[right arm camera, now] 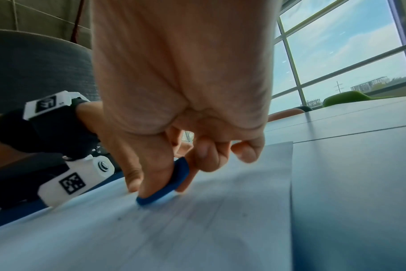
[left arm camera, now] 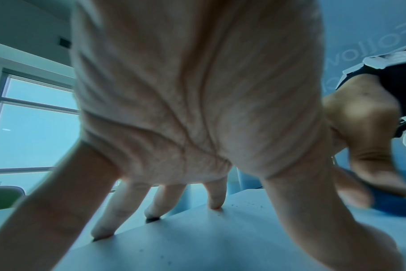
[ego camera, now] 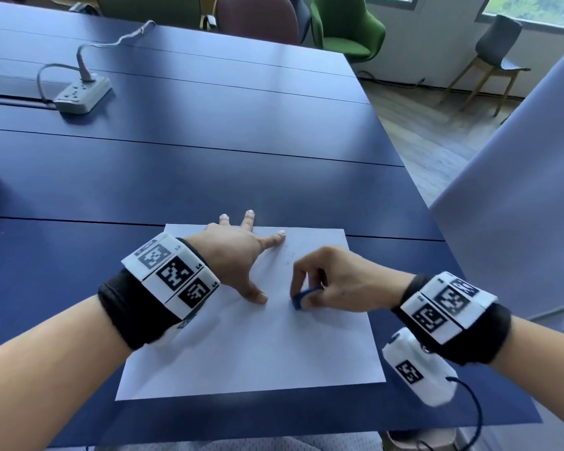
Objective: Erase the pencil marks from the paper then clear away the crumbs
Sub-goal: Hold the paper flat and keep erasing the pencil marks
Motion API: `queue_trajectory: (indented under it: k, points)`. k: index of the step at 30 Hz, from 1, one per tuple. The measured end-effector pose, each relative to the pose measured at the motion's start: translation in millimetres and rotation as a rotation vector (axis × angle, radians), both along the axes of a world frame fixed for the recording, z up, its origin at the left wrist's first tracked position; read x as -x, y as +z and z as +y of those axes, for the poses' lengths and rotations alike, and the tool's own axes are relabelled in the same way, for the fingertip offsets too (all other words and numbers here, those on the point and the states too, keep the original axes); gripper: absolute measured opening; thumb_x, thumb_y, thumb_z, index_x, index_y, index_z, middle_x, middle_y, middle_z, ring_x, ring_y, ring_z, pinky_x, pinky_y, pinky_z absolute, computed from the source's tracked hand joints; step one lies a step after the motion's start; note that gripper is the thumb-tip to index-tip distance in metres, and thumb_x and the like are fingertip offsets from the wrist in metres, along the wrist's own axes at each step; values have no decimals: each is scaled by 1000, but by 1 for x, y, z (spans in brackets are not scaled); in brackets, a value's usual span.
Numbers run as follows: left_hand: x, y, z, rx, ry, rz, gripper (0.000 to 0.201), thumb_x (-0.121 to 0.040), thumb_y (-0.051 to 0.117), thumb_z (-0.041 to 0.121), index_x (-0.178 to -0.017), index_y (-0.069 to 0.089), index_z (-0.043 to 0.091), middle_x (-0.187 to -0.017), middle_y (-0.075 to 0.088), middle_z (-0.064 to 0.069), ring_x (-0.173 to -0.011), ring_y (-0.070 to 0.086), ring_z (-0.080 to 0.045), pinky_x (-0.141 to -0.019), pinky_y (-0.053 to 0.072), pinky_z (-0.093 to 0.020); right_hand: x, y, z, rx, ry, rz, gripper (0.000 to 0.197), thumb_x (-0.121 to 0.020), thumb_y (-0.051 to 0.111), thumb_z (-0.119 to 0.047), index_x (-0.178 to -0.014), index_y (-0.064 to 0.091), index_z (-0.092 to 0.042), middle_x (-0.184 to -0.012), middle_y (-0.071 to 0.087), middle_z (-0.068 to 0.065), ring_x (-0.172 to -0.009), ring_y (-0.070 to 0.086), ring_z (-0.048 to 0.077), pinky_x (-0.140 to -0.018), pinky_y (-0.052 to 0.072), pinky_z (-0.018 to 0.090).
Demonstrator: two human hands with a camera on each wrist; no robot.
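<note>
1. Head view: a white sheet of paper (ego camera: 251,336) lies flat on the dark blue table (ego camera: 209,177), near the edge closest to the person.
2. The left hand (ego camera: 238,255) is spread, fingers straight, its fingertips (left arm camera: 214,206) and thumb pressing the sheet's far-left part; it holds nothing and serves as a clamp.
3. The right hand (ego camera: 336,281) pinches a blue eraser (ego camera: 303,297) between thumb and curled fingers, its lower corner on the paper just right of the left thumb.
4. The right wrist view shows the eraser (right arm camera: 165,185) tilted on its edge, with faint grey lines on the sheet beneath; they are smeared by blur, so whether they are pencil marks or motion streaks I cannot tell.
5. Dark crumbs (ego camera: 289,257) lie scattered between the two hands, close to the left index finger.
6. Handling, as a judgement: the paper is thin, light and limp. It will likely slide or buckle under rubbing unless pinned close to the stroke, and creases easily if pushed toward the holding hand.
7. The eraser looks small, firm and slightly rubbery. It is best gripped low on its flat faces, which gives control of the working corner.
8. The crumbs are loose and weightless. A light sweep with the side of an open hand should move them, while hard pressure risks smudging.
9. A power strip (ego camera: 82,92) sits well apart on the table's far left.
</note>
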State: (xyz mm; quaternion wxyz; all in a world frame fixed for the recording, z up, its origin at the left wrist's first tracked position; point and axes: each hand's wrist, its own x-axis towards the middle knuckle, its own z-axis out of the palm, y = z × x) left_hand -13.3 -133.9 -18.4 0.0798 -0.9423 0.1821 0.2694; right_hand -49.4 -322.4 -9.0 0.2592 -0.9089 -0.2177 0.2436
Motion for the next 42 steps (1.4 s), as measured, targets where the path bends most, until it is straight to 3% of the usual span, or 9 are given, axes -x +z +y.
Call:
queue_trajectory:
  k: [3, 7, 12, 17, 26, 31, 34, 37, 42]
  points:
    - [-1, 1, 0, -1, -1, 1, 115, -70, 70, 69, -149, -11, 50, -161, -15, -12, -145, 6, -48, -108, 33, -46, 2, -5, 0, -71, -68, -33, 8, -78, 73, -15, -82, 70, -21, -59, 50, -6, -49, 43, 5, -47, 33, 13]
    - [-1, 0, 0, 1, -1, 2, 115, -70, 72, 67, -149, -9, 50, -161, -15, -12, -145, 6, -49, -109, 30, -48, 15, 1, -9, 31, 128, 130, 10, -77, 74, -17, -82, 71, -26, -76, 62, 9, -61, 49, 17, -56, 45, 33]
    - [-1, 1, 0, 6, 0, 3, 115, -69, 71, 68, -149, -10, 51, -161, -14, -12, -145, 7, -49, -108, 32, -46, 6, -3, -10, -25, -55, -17, 10, -78, 73, -16, -84, 71, -24, -63, 54, -3, -51, 42, 6, -50, 37, 18]
    - [1, 5, 1, 12, 0, 16, 115, -70, 73, 66, -150, -7, 49, -161, -15, -13, -144, 6, -50, -109, 30, -49, 23, 2, -17, 74, 100, 146, 10, -78, 72, -20, -85, 69, -26, -74, 59, 2, -57, 44, 7, -56, 42, 25]
    - [9, 8, -8, 22, -167, -44, 102, -80, 73, 50, -152, 1, 46, -163, -11, -4, -139, 26, -37, -95, 42, -40, 18, 1, -20, -18, -11, 106, 9, -78, 72, -21, -85, 70, -26, -66, 58, -5, -53, 46, 4, -51, 40, 19]
    - [4, 10, -8, 53, -150, 93, 100, -82, 71, 47, -151, -1, 47, -162, -15, 3, -147, 9, -42, -108, 37, -44, 2, -3, -18, -32, -118, -97, 7, -77, 74, -21, -80, 69, -25, -58, 56, -9, -50, 50, 2, -51, 37, 11]
    - [6, 10, -7, 57, -127, 159, 119, -67, 75, 65, -151, -7, 45, -160, -22, 10, -147, -6, -42, -115, 26, -50, -9, -9, -18, -66, -191, -168, 12, -76, 75, -22, -77, 66, -30, -55, 52, -11, -53, 52, 0, -52, 34, 12]
    - [12, 6, -8, 45, -151, 152, 138, -53, 79, 72, -151, -14, 41, -158, -25, 14, -145, -12, -44, -113, 27, -51, -5, -11, -20, -77, -158, -131, 9, -77, 75, -21, -77, 67, -26, -57, 52, -10, -51, 48, 3, -52, 36, 12]
    - [15, 3, -10, 37, -167, 129, 144, -52, 82, 69, -150, -20, 39, -159, -27, 9, -143, -12, -51, -109, 34, -54, 0, -6, -16, -24, 2, -25, 8, -77, 75, -26, -83, 69, -26, -63, 56, -8, -53, 47, 4, -51, 38, 14]
